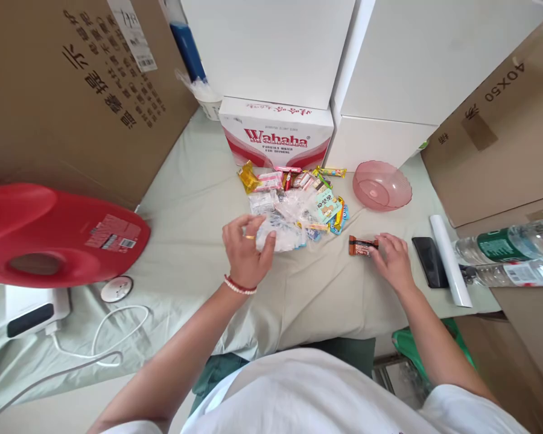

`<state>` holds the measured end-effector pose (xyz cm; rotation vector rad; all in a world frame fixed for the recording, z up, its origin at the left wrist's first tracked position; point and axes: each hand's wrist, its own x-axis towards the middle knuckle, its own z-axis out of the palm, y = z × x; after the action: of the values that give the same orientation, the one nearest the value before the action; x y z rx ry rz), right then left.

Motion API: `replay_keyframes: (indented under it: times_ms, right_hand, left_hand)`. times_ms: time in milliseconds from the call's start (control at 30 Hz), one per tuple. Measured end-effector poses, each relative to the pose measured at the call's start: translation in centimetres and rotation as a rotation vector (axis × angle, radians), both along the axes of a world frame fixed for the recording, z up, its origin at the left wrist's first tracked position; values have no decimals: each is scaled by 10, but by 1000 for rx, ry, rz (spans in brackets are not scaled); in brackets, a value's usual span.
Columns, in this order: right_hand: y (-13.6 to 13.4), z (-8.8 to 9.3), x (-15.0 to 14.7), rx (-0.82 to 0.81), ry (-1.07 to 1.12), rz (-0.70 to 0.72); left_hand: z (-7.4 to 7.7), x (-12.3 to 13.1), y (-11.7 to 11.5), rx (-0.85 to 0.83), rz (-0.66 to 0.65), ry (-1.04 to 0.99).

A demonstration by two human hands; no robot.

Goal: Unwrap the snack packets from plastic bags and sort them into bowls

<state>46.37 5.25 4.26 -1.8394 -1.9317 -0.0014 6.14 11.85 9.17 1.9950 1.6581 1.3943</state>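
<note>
My left hand hovers at the front left of the candy pile, thumb and fingers apart, beside a crumpled clear plastic bag. Nothing shows between its fingers. To the right of the pile, a brown wrapped snack bar lies flat on the cloth. The thumb and fingers of my right hand are around the bar's right end. The pile holds several wrapped sweets, among them a gold packet, a light green packet and a yellow stick packet.
A pink translucent bowl stands behind the snack bar. A Wahaha carton backs the pile. At right lie a phone, a white roll and water bottles. A red jug and white cable occupy the left.
</note>
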Motion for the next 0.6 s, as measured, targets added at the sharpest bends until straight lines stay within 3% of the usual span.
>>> replay_keyframes:
  times_ms: [67, 167, 333, 400, 467, 600]
  right_hand:
    - [-10, -18, -4, -70, -5, 0]
    - [-1, -34, -17, -160, 19, 6]
    - [61, -22, -45, -170, 105, -117]
    - [82, -7, -61, -118, 143, -150]
    - [87, 9, -84, -21, 240, -85]
    - [55, 22, -142, 58, 431, 284]
  left_hand:
    - [-11, 9, 17, -9, -84, 77]
    - [-34, 23, 30, -171, -249, 187]
    - [-71, 22, 13, -352, -356, 212]
    - [-75, 14, 1, -326, -376, 131]
    - [-72, 6, -10, -291, -393, 22]
    - [-56, -5, -27, -294, -344, -134]
